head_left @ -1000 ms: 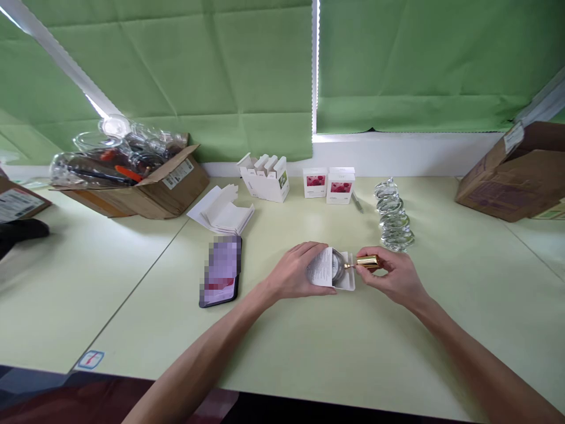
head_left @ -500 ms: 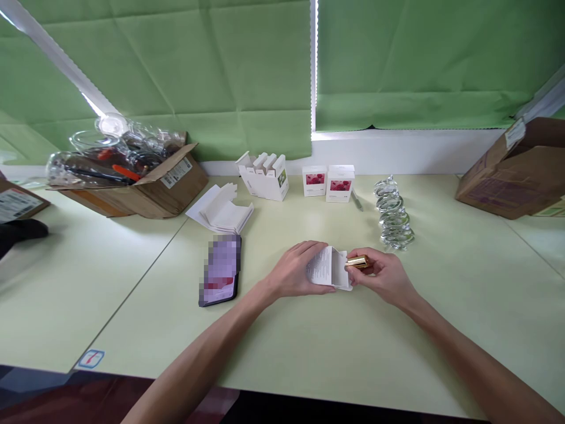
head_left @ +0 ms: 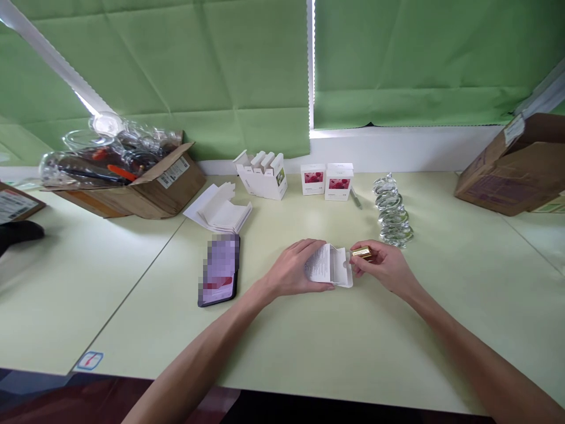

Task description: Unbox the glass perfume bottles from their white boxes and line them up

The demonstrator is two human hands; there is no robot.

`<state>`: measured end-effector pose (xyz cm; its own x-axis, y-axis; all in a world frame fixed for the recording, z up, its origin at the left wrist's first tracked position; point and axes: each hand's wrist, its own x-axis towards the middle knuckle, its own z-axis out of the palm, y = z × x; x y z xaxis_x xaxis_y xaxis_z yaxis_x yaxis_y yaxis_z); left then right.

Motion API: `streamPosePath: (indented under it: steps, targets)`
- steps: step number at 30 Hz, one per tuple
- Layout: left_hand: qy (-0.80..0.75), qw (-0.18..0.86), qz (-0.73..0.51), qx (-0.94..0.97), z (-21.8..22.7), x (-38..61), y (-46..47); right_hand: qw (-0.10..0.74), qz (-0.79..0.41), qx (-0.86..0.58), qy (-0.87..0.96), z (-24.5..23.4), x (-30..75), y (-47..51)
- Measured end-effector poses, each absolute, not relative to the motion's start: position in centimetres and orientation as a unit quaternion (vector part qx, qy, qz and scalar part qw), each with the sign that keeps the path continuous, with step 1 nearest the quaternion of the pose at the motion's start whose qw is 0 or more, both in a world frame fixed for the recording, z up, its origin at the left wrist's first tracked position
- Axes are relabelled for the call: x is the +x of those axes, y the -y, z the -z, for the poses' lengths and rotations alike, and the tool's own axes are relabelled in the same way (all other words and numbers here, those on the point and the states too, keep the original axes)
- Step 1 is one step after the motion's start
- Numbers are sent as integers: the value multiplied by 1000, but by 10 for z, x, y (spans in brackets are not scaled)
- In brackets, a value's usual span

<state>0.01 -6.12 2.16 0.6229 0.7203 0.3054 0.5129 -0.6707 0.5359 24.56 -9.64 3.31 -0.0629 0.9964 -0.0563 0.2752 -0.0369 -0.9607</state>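
My left hand (head_left: 295, 271) is wrapped round a small white carton (head_left: 329, 266) lying on the pale green table (head_left: 309, 341), its open end flaps facing right. My right hand (head_left: 385, 266) pinches a small gold cap (head_left: 362, 253) right at the carton's open end. Whatever the cap belongs to is hidden inside the carton.
A phone (head_left: 219, 270) lies left of my hands. Behind are flat white carton blanks (head_left: 219, 209), opened white cartons (head_left: 263, 174), two closed pink-printed cartons (head_left: 327, 181), a pen (head_left: 355, 198) and a stack of clear plastic trays (head_left: 391, 213). Cardboard boxes stand far left (head_left: 145, 185) and far right (head_left: 507, 168).
My right hand has pushed the gold-capped item leftward into the carton; its round clear part, visible earlier, is now hidden inside. The left hand kept its hold on the carton.
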Motion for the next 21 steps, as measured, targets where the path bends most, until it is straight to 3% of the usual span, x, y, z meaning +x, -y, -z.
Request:
streamPosePath:
  steps: [3,8,12,14,18,21]
  targets:
    - [-362,202,-247,876,-23,-1,61,342,-366,-618,606,-34,253,96]
    - [-363,204,-247,875,-25,-3,61,180,-146,-672,703,-26,255,96]
    - [-352,216,-250,876,-26,-4,61,109,-93,-689,710,-20,251,99]
    - [-343,225,-254,876,-27,-5,60,138,-67,-687,711,-21,249,103]
    - [-314,248,-272,875,-26,-9,58,336,27,-585,738,-35,240,115]
    - [-295,261,-280,876,-23,-11,57,423,-27,-467,776,-49,227,126]
